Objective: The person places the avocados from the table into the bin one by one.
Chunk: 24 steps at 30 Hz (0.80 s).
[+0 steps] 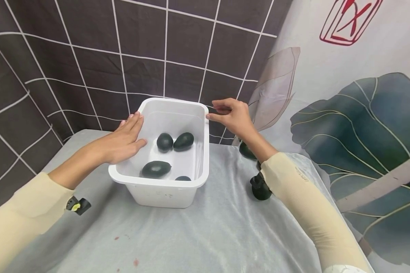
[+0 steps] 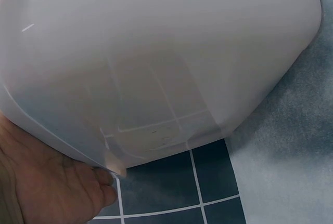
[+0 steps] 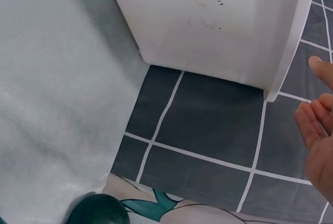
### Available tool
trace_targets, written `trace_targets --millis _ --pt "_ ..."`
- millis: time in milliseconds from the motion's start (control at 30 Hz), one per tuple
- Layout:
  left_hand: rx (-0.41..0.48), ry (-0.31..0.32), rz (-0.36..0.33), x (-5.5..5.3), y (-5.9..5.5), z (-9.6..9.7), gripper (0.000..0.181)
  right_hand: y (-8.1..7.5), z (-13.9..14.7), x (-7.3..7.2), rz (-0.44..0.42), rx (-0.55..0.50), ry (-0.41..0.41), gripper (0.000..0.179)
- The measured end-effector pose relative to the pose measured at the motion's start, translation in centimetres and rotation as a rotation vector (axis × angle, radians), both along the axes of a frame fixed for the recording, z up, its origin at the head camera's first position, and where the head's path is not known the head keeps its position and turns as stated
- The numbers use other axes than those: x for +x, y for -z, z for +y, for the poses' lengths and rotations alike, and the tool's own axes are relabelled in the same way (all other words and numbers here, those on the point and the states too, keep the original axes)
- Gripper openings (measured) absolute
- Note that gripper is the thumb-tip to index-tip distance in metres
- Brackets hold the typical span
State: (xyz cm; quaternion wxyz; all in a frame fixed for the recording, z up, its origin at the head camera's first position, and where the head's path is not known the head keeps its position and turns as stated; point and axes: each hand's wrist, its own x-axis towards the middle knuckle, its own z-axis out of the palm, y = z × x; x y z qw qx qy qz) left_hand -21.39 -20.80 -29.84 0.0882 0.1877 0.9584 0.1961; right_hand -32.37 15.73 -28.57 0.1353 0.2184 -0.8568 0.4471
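Note:
A white plastic tub (image 1: 167, 195) stands on the cloth-covered table, with several dark green, smooth oval fruits that look like avocados (image 1: 156, 169) on its floor. My left hand (image 1: 121, 142) lies with straight fingers over the tub's left rim; the left wrist view shows its fingers (image 2: 78, 193) along the outside of the rim. By the right rim is my right hand (image 1: 234, 115), its thumb and fingers spread loosely and holding nothing. In the right wrist view, a gap shows between that hand (image 3: 320, 125) and the tub wall (image 3: 208, 26).
More dark green fruits (image 1: 246, 151) lie on the grey cloth (image 1: 218, 227) under my right forearm, partly hidden by it. Behind the tub hangs a dark curtain with white grid lines (image 1: 140, 72). A leaf-patterned cloth (image 1: 372, 125) hangs to the right.

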Motion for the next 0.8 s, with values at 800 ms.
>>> trace_targets --millis 800 --pt "0.014 0.003 -0.006 0.1 0.1 -0.1 0.085 1.9 4.6 1.3 -0.099 -0.034 0.088 0.054"
